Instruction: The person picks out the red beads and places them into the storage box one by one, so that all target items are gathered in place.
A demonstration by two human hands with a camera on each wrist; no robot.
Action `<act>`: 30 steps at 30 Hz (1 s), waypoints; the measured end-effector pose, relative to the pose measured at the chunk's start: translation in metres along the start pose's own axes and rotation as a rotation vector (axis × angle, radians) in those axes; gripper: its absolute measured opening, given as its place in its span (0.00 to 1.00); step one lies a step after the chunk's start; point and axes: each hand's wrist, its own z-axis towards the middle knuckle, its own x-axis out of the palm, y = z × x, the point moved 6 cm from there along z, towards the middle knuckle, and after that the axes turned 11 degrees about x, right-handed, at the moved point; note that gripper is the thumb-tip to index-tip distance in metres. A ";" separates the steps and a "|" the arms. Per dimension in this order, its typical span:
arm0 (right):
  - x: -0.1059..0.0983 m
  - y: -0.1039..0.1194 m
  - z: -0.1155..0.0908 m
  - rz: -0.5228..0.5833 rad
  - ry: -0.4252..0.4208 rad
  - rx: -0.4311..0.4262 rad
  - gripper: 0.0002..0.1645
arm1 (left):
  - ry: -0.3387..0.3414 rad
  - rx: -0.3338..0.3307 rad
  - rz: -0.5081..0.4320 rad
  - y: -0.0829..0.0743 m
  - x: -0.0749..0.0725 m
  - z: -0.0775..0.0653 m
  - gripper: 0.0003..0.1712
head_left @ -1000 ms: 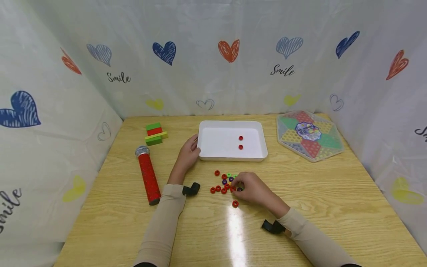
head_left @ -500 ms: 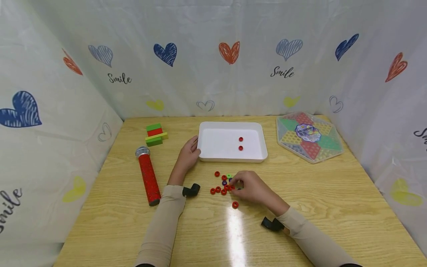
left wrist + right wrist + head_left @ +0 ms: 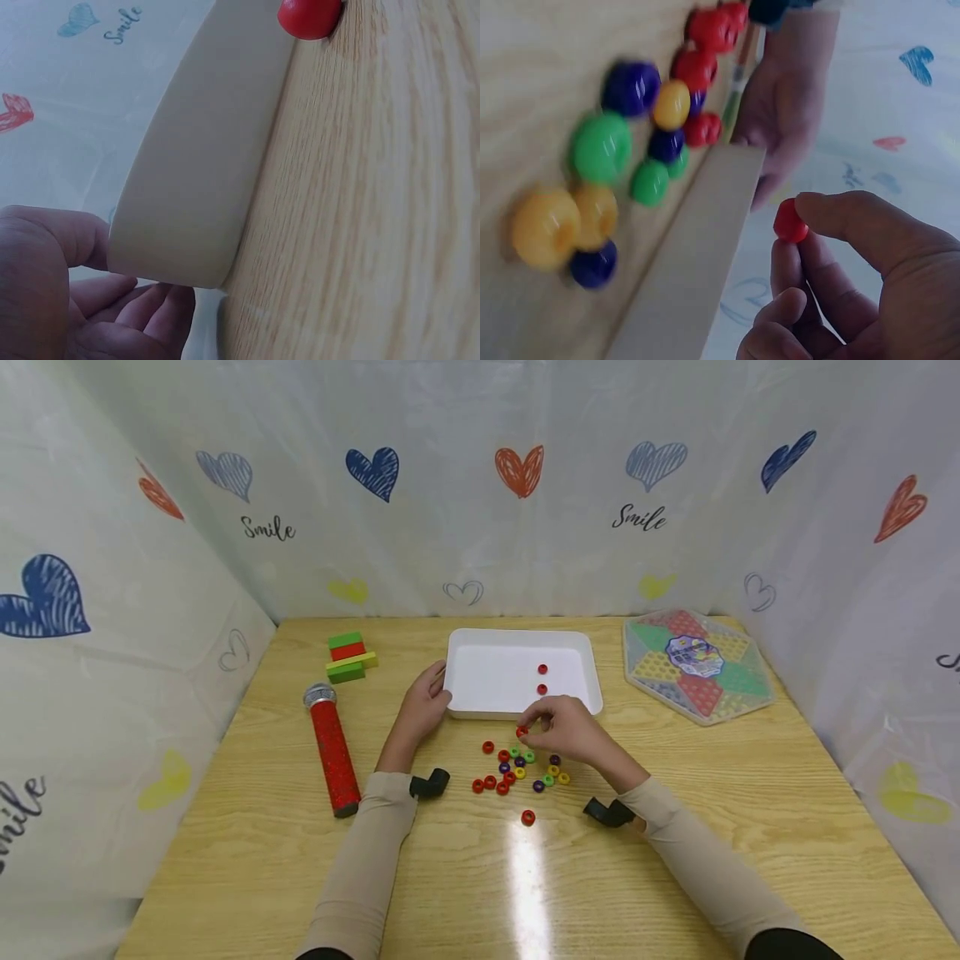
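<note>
Between thumb and fingers, my right hand (image 3: 567, 727) pinches a red bead (image 3: 788, 221), raised just in front of the tray's near side. The shallow white tray (image 3: 487, 672) has two red beads (image 3: 542, 679) lying on its right half. My left hand (image 3: 423, 703) holds the tray's near left corner, thumb at the rim and fingers against the outer side, as the left wrist view shows. Loose beads lie on the table before the tray: red ones (image 3: 502, 787), yellow ones (image 3: 564, 778), green ones (image 3: 529, 757) and dark purple ones (image 3: 538, 786).
A red microphone (image 3: 334, 752) with a silver head lies left of the left arm. Behind it are green, red and yellow blocks (image 3: 347, 658). At the back right is a hexagonal Chinese checkers set (image 3: 697, 667). A curtain printed with hearts surrounds the wooden table (image 3: 675, 860).
My right hand has picked a red bead out of the loose group and carried it up and forward toward the tray. The left hand stays at the tray corner.
</note>
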 end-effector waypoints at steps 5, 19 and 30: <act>-0.018 -0.002 0.025 -0.032 -0.043 0.013 0.07 | 0.000 -0.001 -0.012 0.001 0.001 0.000 0.37; -0.031 -0.021 0.089 -0.063 -0.052 0.193 0.11 | 0.002 0.009 -0.011 -0.002 0.000 0.001 0.36; -0.024 -0.036 0.104 -0.031 0.005 0.299 0.13 | -0.007 0.009 -0.019 0.000 0.000 0.001 0.37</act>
